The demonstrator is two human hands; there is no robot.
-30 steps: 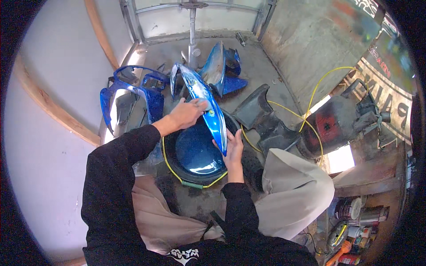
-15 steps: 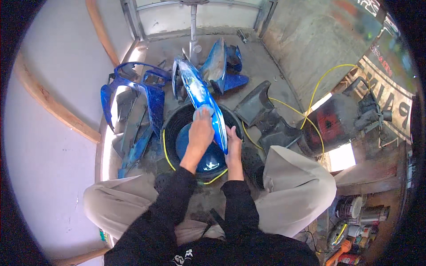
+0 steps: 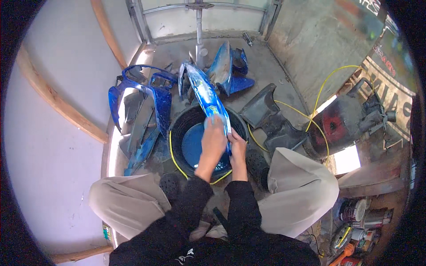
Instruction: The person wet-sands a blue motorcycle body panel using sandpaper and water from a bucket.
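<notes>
A long, glossy blue motorcycle body panel point(image 3: 205, 94) slants over a round black tub point(image 3: 174, 128) that holds water with a bluish look. My right hand point(image 3: 238, 150) grips the near end of the panel along its right edge. Pressed onto the panel's upper face is my left hand point(image 3: 213, 144), somewhat blurred, its fingers closed over a small greyish pad point(image 3: 216, 119). Most of the pad is hidden beneath the fingers, so its exact kind is unclear. Pale worn patches show on the panel's far half.
Blue fairing pieces point(image 3: 162, 99) lie left of the tub, with more blue panels point(image 3: 222, 66) beyond it. At right are black plastic parts point(image 3: 270, 117), a yellow hose point(image 3: 317, 104) and a dark red-marked tank point(image 3: 333, 126). Cans point(image 3: 353, 208) stand lower right.
My left hand with the pad has slid down the panel toward its near end. The whole view has shifted slightly; my right hand keeps its grip.
</notes>
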